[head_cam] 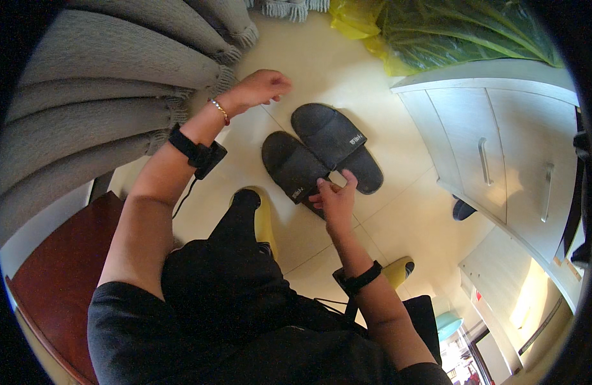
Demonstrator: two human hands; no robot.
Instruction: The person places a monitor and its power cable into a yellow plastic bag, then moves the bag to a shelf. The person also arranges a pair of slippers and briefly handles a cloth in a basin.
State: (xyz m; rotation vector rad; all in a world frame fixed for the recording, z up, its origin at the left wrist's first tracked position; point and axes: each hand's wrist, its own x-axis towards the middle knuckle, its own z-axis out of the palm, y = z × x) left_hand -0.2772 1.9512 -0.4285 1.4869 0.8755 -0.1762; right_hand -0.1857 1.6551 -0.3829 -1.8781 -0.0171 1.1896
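Observation:
Two black slide slippers lie side by side on the floor, toes toward the upper left. White writing marks the straps of the nearer slipper (289, 163) and the farther slipper (329, 127). My right hand (335, 202) is over the heel end of the nearer one, thumb and index finger spread apart with nothing seen between them. Whether a fingertip touches the slipper is unclear. Beyond the toes, my left hand (264, 87) hovers above the floor, blurred, its fingers loosely curled. No object shows in it.
Grey fringed cloth (122, 82) hangs in folds on the left, above a red-brown wooden surface (65, 284). A pale cabinet (469, 139) with metal handles stands right, yellow plastic bag (459, 33) on top. Another dark shoe (463, 210) pokes out beneath it. My yellow footwear (264, 221) flanks the slippers.

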